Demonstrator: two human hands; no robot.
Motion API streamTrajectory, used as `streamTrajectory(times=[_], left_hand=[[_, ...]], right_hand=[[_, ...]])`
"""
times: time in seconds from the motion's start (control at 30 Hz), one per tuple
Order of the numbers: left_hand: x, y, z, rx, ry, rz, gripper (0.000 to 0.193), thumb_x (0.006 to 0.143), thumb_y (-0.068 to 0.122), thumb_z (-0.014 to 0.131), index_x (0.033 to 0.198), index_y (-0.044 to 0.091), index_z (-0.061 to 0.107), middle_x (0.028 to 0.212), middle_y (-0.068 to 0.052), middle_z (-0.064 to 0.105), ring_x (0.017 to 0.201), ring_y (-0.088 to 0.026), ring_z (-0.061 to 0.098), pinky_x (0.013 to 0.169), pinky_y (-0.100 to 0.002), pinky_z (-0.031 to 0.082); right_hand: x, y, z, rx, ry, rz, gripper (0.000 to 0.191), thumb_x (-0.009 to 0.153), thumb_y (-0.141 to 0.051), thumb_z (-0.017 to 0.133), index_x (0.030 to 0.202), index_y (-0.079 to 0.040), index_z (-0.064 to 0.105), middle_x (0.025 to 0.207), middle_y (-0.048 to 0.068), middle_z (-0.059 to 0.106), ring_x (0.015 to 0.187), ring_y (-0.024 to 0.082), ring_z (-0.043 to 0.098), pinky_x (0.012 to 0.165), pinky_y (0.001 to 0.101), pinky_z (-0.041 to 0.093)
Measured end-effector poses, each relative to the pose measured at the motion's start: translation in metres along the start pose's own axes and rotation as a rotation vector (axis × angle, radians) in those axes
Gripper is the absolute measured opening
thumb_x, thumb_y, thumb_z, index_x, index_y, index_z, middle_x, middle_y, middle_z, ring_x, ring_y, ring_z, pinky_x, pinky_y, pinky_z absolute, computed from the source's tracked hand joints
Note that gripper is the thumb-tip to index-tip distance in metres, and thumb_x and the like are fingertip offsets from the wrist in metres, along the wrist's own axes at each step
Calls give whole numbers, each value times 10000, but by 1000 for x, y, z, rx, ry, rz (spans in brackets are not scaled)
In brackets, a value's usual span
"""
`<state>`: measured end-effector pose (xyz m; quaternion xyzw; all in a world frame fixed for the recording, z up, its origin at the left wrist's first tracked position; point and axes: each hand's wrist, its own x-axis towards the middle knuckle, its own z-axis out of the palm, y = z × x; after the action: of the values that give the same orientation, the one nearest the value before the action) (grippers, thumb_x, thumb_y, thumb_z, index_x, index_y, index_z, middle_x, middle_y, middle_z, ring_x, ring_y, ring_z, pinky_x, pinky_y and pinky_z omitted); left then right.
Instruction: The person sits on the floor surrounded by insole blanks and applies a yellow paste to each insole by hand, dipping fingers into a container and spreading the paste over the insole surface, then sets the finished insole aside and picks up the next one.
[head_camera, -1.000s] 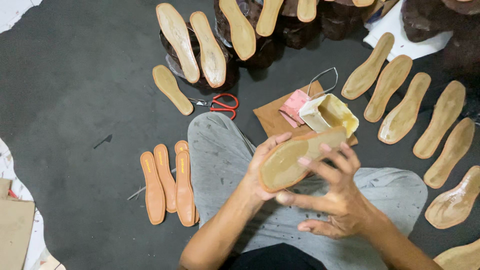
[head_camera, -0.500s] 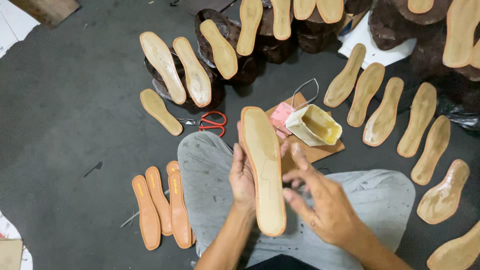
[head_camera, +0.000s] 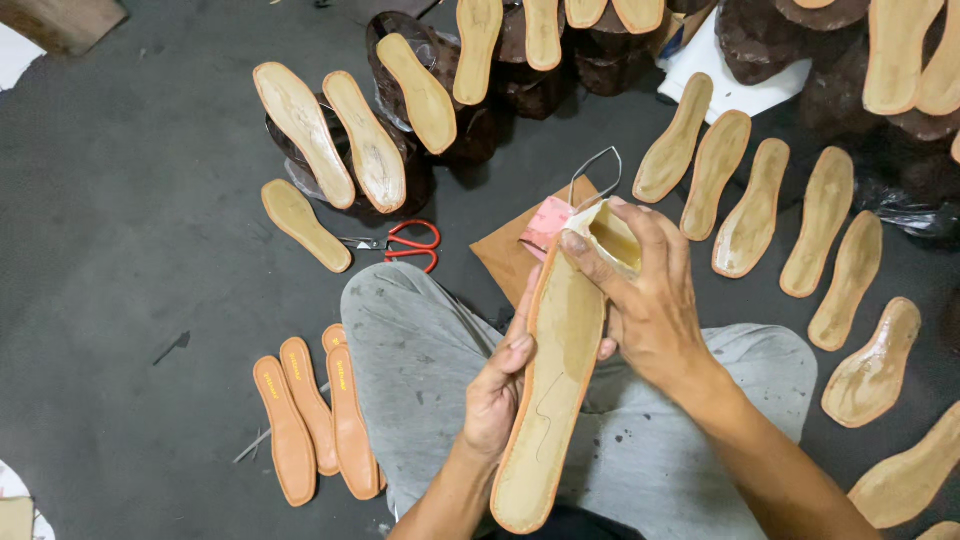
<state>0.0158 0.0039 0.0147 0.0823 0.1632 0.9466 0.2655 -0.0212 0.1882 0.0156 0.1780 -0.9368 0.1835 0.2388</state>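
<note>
Centre frame: left hand (head_camera: 500, 385) grasps insole (head_camera: 550, 390) edge as support; right hand (head_camera: 640, 300) pinches toe end, steadying it over lap

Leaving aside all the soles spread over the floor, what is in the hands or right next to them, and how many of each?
Tan insole, held by the left hand and right hand: 1
Small yellowish tub: 1
Pink pad: 1
Brown cardboard sheet: 1
Red-handled scissors: 1
Total: 5
</note>
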Motion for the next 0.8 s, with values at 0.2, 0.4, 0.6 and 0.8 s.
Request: streamTrajectory(times=[0.2,0.4,0.6,0.8], left_hand=[[-3,1,-5,45,39,-32,777,1095,392,417,1765,179,86,1630,-178,398,1298,-281,612,916,-272,565],[3,12,4,41,107,-22,829,1053,634,251,1717,154,124,1689,-93,317,1459,-192,433,1172,-296,397],[10,16,-2,91,68,59,846,1052,640,241,1691,93,146,1714,-105,271,1559,-237,324,1295,-361,266],[18,16,-46,-347,2,94,782,1086,605,282,1670,88,233,1677,-153,328,1519,-315,357,1279,-451,267]], right_hand=[[-6,5,1,37,-32,-112,695,775,-225,788,1417,-385,573,1535,160,361,1421,460,300,1173,599,311],[-21,-11,12,-66,0,-186,746,846,30,687,1378,-487,618,1562,91,362,1493,375,260,1237,588,268],[-39,-29,13,-11,-58,-226,804,783,54,643,1352,-514,621,1542,86,362,1472,378,241,1215,611,210],[-46,-45,7,241,-122,-213,758,711,84,592,1228,-460,700,1485,78,434,1449,353,310,1206,607,226]])
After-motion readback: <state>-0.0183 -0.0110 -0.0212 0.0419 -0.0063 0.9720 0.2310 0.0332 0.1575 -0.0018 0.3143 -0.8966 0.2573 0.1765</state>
